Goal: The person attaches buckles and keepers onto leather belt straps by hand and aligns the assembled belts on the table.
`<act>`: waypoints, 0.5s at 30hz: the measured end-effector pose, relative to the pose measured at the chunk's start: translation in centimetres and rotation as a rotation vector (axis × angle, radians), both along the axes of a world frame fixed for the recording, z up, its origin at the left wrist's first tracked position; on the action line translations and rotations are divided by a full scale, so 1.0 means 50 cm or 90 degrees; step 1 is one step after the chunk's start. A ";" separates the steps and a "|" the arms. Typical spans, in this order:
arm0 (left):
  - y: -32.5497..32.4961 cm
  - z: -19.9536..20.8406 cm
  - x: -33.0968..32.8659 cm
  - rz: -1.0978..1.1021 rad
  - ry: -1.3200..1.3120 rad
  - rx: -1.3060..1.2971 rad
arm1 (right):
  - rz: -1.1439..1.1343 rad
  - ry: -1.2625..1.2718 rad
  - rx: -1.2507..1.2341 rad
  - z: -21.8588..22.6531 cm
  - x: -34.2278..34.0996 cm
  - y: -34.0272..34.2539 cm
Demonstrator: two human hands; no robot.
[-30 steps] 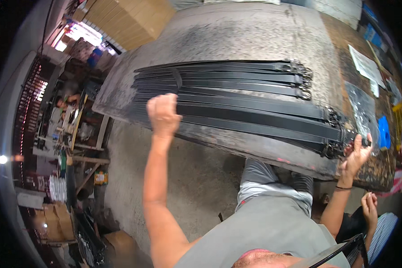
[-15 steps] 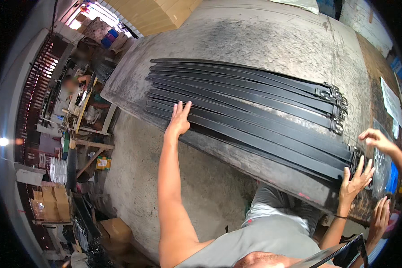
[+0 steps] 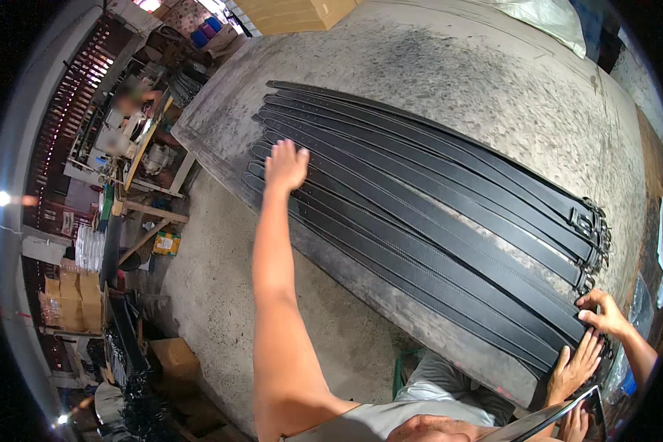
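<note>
Black leather belts point(image 3: 390, 199) lie side by side in a fanned row on a large grey table, tips to the left and buckles point(image 3: 589, 228) to the right. My left hand point(image 3: 286, 167) rests palm down on the belts near their holed tips, fingers stretched out. Over at the buckle end of the nearer belts, my right hand point(image 3: 573, 367) lies flat on them with fingers extended. Beside it, a co-worker's hand point(image 3: 604, 315) touches the end of a belt, fingers bent. The buckles under these hands are mostly hidden.
The grey tabletop point(image 3: 493, 96) extends beyond the belts, and a cardboard box point(image 3: 287, 16) stands at its far left. A white plastic bag point(image 3: 545, 22) lies at the far edge. Clear plastic wrap point(image 3: 636, 317) is at the right. Another person sits at a workbench on the left.
The view has shifted. My left hand has slid toward the farther belts, its fingers closer together. My right hand has flattened onto the buckle ends, and the co-worker's hand has come onto a belt.
</note>
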State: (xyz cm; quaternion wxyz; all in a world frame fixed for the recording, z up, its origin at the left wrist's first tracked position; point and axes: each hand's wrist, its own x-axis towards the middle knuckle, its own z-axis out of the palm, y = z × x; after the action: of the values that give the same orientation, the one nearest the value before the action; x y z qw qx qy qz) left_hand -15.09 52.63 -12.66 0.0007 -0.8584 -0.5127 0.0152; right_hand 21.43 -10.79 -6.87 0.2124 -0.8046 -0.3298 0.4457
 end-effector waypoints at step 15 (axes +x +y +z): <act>-0.212 -0.092 0.091 -0.318 -0.159 0.266 | 0.056 -0.081 0.022 -0.027 0.008 -0.039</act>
State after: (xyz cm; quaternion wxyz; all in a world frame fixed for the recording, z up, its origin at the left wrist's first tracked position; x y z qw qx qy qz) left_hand -10.56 42.01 -17.28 0.1173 -0.9340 -0.2750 -0.1956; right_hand 21.83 -12.77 -8.21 0.1848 -0.8124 -0.3855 0.3966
